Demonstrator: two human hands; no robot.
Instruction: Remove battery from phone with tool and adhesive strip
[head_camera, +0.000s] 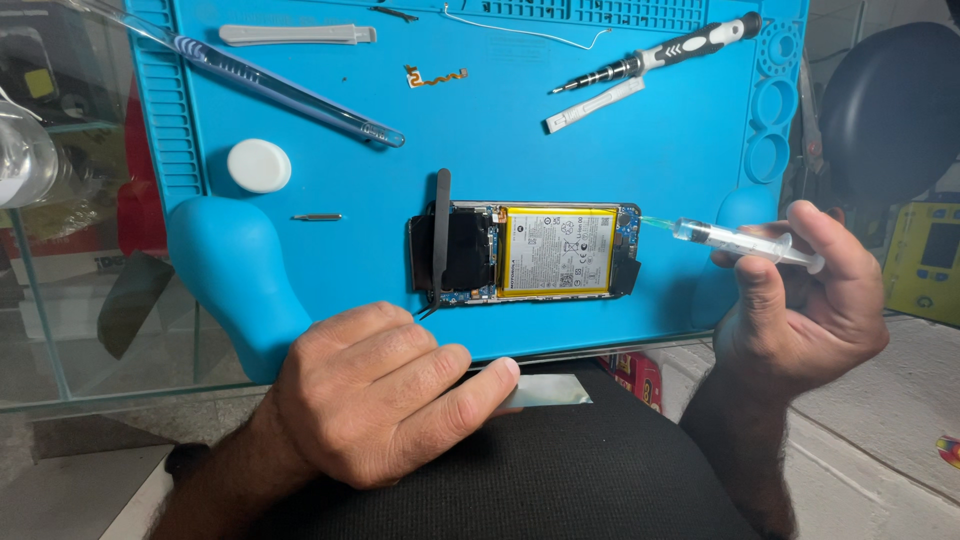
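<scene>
While the right hand (800, 300) grips a clear syringe (745, 241) with its fingers closed around the barrel, the needle end points left at the right edge of the opened phone (525, 252), just beside it. The phone lies face down in the middle of the blue mat (650, 150), its yellow-edged battery (558, 251) showing, and black tweezers (441, 240) rest across its left part. The left hand (375, 395) lies at the near edge of the mat, closed on a flat pale strip (545, 391) that sticks out to the right. Farther back on the mat are a screwdriver (660, 55), a white prying stick (595, 105), a grey prying tool (297, 35), a clear tube (290, 90) and a white round cap (259, 166).
</scene>
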